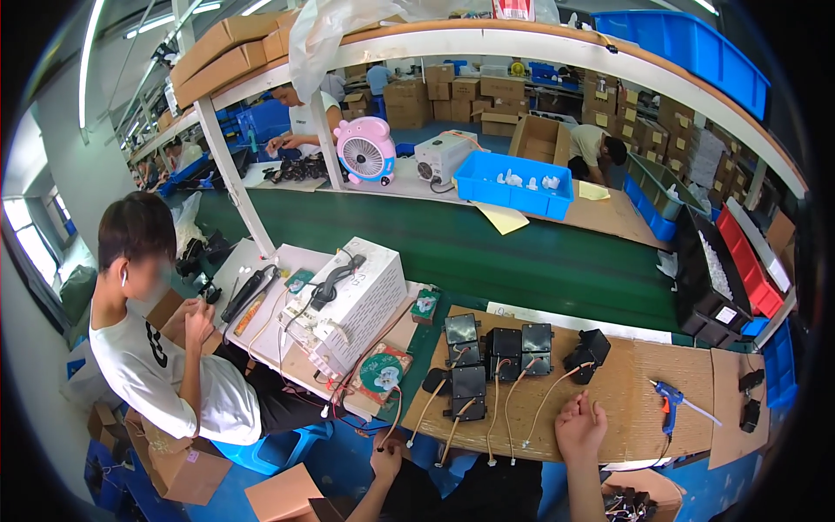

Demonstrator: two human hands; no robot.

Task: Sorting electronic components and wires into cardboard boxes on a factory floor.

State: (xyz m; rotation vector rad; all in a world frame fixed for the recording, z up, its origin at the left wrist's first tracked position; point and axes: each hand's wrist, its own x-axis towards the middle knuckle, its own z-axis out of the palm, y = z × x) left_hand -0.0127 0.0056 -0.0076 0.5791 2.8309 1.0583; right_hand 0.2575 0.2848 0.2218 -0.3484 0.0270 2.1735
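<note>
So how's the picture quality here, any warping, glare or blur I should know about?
Head view: strong fisheye, so the white shelf beam bows into an arc and black corners ring the frame; ceiling tube lights and the left window glare white; the co-worker's face is blurred; the black modules by the right hand stay sharp, evenly lit, with soft shadows.

Brown cardboard cartons [222, 54] lie on the top shelf (more stacked [452, 91] behind).

cardboard bench top [626, 383], blk modules [500, 352], glue gun [670, 402]
</note>
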